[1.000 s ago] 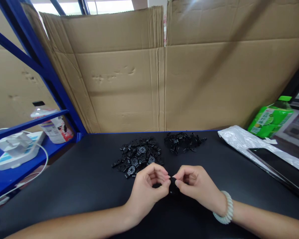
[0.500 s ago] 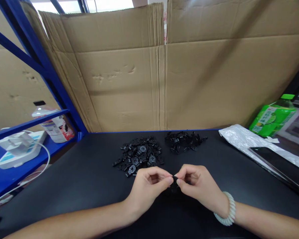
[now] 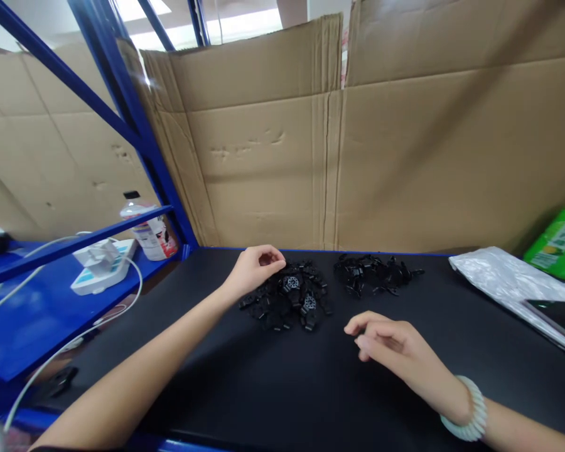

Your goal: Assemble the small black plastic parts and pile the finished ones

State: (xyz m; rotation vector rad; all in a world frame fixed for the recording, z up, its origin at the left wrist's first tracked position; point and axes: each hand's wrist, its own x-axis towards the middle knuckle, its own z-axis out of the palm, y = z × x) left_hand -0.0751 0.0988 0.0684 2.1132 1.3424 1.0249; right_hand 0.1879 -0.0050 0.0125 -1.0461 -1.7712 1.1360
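Note:
At the far left edge of a heap of small black plastic parts [image 3: 292,284], my left hand [image 3: 257,269] has its thumb and index fingertips drawn together. Whatever lies between those tips, if anything, is too small to make out. Some of the parts show round, wheel-like faces with holes and short strap-like ends. Lower right, my right hand [image 3: 395,348] hovers above the black table [image 3: 263,389]; its fingers are loosely bent, thumb apart, with nothing visible in them. A second heap of thin, curved black pieces [image 3: 374,273] lies beyond it.
Tall cardboard [image 3: 263,176] walls the back. On the right lie a silvery bag [image 3: 494,276], a phone [image 3: 558,317] and a green package [image 3: 558,245]. Left, a blue shelf [image 3: 28,326] bears a power strip [image 3: 106,276] and a bottle [image 3: 150,235]. A dark object [image 3: 63,381] lies lower left.
Both hands were pinching a small black part together. They have parted: my left hand moved forward and left to the heap, and my right hand's fingers loosened. The view swung left.

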